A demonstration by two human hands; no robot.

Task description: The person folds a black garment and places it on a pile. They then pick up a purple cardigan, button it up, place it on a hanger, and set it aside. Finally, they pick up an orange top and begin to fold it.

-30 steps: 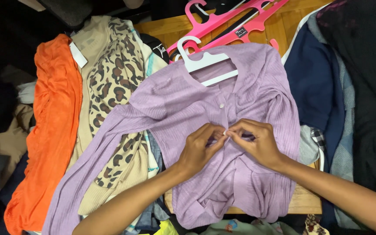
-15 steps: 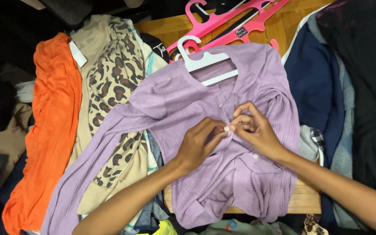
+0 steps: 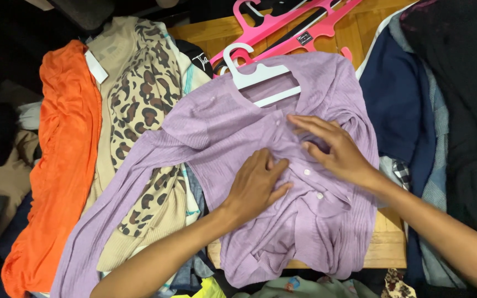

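A lilac ribbed cardigan [image 3: 233,132] lies spread face up on the wooden desk [image 3: 387,248], hung on a white plastic hanger [image 3: 260,77] whose hook points to the far edge. The garment's long axis runs from that collar, at the far side, down toward the person, tilted a little so the hem sits nearer the right. One long sleeve stretches away diagonally to the near left, draped over the neighbouring clothes.

Both hands rest flat on the button placket at the chest. The left hand [image 3: 258,187] lies palm down with fingers loosely together, pressing the cloth just left of the row of small white buttons [image 3: 306,173]; it grips nothing. The right hand [image 3: 332,149] is spread wider, fingers fanned toward the collar, also lying open on the fabric just beside the buttons. The two hands are near each other but apart.

To the left lie a leopard-print garment [image 3: 144,110] and an orange garment [image 3: 62,165], side by side. Pink hangers [image 3: 282,27] sit on the desk beyond the collar. A navy garment [image 3: 398,105] and dark clothes lie to the right.
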